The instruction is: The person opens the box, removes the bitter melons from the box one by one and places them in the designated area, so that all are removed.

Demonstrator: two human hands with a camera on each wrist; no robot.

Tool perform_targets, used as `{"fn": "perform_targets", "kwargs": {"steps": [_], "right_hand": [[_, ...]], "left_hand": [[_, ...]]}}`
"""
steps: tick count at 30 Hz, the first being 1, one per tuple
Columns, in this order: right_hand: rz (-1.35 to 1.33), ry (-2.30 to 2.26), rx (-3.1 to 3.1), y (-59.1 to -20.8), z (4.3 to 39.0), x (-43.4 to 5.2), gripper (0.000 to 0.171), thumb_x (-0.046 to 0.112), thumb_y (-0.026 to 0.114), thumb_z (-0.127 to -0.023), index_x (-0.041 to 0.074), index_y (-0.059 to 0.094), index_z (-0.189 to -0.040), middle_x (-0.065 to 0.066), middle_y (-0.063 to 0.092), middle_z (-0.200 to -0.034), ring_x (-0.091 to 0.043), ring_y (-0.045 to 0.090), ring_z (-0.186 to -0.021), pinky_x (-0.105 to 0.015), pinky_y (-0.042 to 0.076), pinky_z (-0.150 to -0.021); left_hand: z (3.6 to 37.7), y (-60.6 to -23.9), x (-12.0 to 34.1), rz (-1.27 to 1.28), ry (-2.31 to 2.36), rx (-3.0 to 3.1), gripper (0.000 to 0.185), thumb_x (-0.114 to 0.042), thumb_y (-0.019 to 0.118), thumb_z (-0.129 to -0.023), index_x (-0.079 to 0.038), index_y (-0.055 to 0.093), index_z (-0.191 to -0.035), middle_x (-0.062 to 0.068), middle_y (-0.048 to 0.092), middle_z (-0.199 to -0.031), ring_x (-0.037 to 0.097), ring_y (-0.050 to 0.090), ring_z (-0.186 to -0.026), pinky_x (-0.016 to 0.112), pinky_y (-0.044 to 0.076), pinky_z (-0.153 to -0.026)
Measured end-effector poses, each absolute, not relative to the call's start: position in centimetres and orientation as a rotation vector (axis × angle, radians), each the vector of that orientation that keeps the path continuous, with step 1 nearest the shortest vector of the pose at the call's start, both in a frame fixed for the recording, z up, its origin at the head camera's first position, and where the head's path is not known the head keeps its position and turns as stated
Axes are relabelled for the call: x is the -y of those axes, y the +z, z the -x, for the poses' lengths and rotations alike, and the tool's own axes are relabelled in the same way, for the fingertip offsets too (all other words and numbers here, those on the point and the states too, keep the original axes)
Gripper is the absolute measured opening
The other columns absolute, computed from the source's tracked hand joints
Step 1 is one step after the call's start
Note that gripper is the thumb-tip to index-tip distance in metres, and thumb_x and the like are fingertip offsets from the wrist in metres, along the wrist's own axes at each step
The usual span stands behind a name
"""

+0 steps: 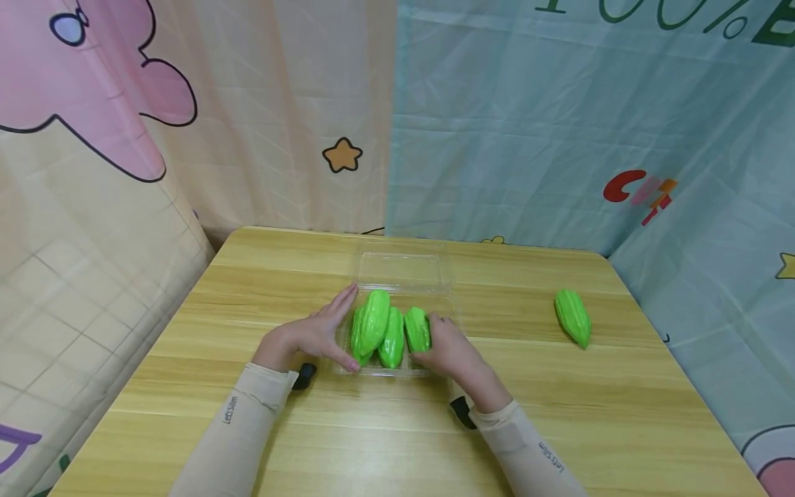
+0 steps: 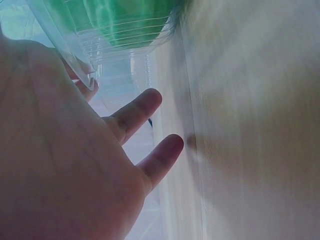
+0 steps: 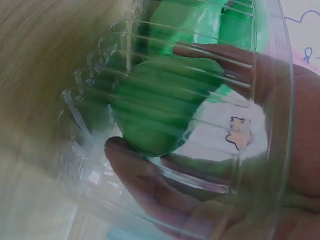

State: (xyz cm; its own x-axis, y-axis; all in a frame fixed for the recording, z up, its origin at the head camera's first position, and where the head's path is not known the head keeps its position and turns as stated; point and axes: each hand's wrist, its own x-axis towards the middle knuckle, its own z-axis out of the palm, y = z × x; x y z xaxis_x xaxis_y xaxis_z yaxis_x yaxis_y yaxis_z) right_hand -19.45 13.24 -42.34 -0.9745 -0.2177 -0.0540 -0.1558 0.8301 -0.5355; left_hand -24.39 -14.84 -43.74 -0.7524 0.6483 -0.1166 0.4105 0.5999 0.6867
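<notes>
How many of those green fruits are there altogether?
5 in view: three fruits bunched in the box's left half, one fruit in the right hand inside the box, one on the table's right side. More may be hidden beneath.

A clear rectangular plastic box (image 1: pixel 385 371) sits on the light-brown wooden table (image 1: pixel 373 442), its flat clear plastic lid (image 1: pixel 400 266) behind. Inside, three oblong green plastic-looking gourds (image 1: pixel 376 317) lie left of a fourth (image 1: pixel 417 329), at the right hand (image 1: pixel 455 353); a fifth (image 1: pixel 572 318) lies well right.
</notes>
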Motion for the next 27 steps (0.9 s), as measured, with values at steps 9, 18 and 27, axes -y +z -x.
{"fn": "perform_targets", "kwargs": {"steps": [9, 18, 27], "right_hand": [[0.252, -0.991, -2.834, -41.7, 19.4, -13.8, 0.063, 0.018, 0.083, -0.081, -0.007, 0.054, -0.132, -0.008, 0.060, -0.095, -0.021, 0.056, -0.081, -0.037, 0.052, -0.071], [0.208, -1.126, -2.824, -40.3, 19.6, -14.8, 0.069, 0.018, 0.081, -0.085, -0.006, 0.049, -0.141, -0.016, 0.062, -0.117, -0.027, 0.061, -0.098, -0.041, 0.056, -0.081], [0.193, -1.377, -2.809, -39.2, 20.1, -16.6, 0.072, 0.018, 0.084, -0.083, -0.001, 0.048, -0.143, -0.018, 0.057, -0.135, -0.037, 0.062, -0.112, -0.042, 0.058, -0.082]], "left_hand": [[24.4, -43.8, 14.8, -0.853, 0.920, -2.476, 0.148, -0.052, 0.092, -0.066, -0.009, -0.015, -0.160, 0.008, -0.020, -0.166, 0.047, -0.005, -0.148, 0.078, 0.002, -0.107], [24.3, -43.9, 14.7, -0.865, 0.891, -2.498, 0.149, -0.054, 0.092, -0.065, -0.008, -0.014, -0.160, 0.009, -0.019, -0.166, 0.046, -0.005, -0.149, 0.076, 0.003, -0.109], [24.4, -43.9, 14.8, -0.877, 0.893, -2.498, 0.148, -0.054, 0.091, -0.066, -0.009, -0.015, -0.160, 0.011, -0.018, -0.166, 0.045, -0.005, -0.149, 0.075, 0.003, -0.110]]}}
